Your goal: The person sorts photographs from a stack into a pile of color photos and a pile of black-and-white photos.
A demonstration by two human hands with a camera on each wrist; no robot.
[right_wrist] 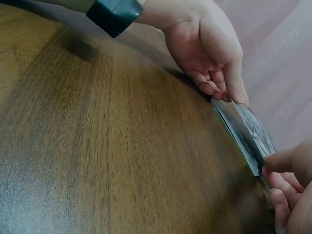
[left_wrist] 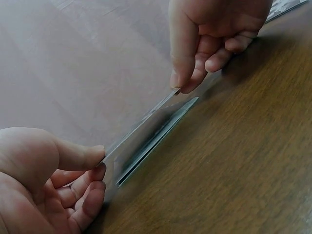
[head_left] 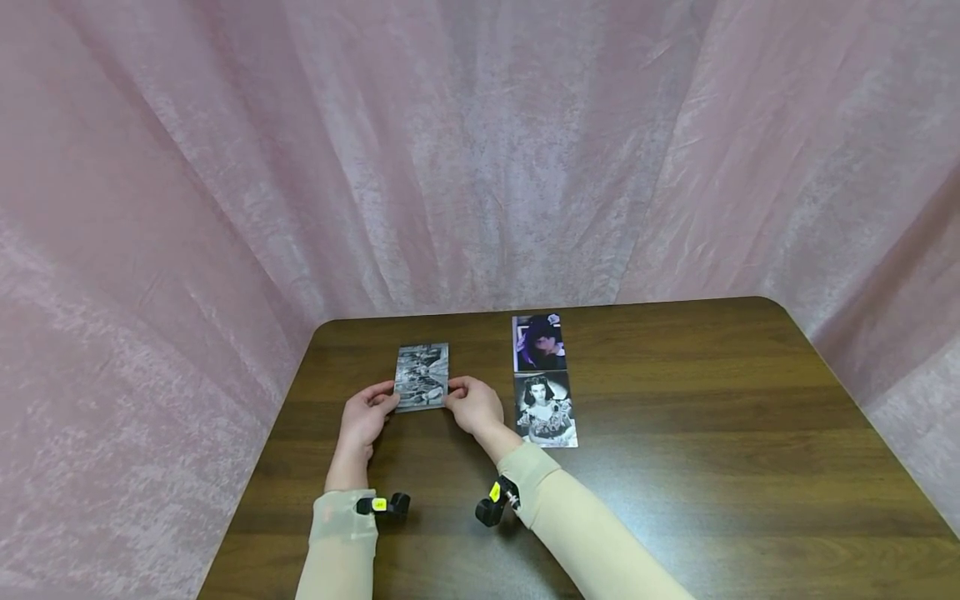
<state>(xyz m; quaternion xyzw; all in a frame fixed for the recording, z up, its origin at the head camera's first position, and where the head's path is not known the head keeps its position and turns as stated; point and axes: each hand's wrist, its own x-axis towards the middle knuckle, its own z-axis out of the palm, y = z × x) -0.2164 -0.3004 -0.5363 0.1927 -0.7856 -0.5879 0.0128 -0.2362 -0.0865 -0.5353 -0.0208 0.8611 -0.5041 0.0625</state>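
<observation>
Both hands hold a black-and-white photo print (head_left: 422, 375) by its opposite side edges. My left hand (head_left: 366, 414) pinches the left edge between thumb and fingers. At the lower right edge, my right hand (head_left: 476, 406) does the same. The wrist views show this print raised and slightly tilted, close over a thin stack of cards or prints (left_wrist: 154, 142) on the wooden table. From the head view that stack is hidden under the held print.
Right of the hands, a purple-toned photo (head_left: 540, 343) lies at the table's back, with a black-and-white portrait photo (head_left: 545, 410) directly in front of it. Pink curtains (head_left: 480, 167) hang behind the wooden table (head_left: 712, 433). Each sleeve carries a small black wrist camera (head_left: 489, 510).
</observation>
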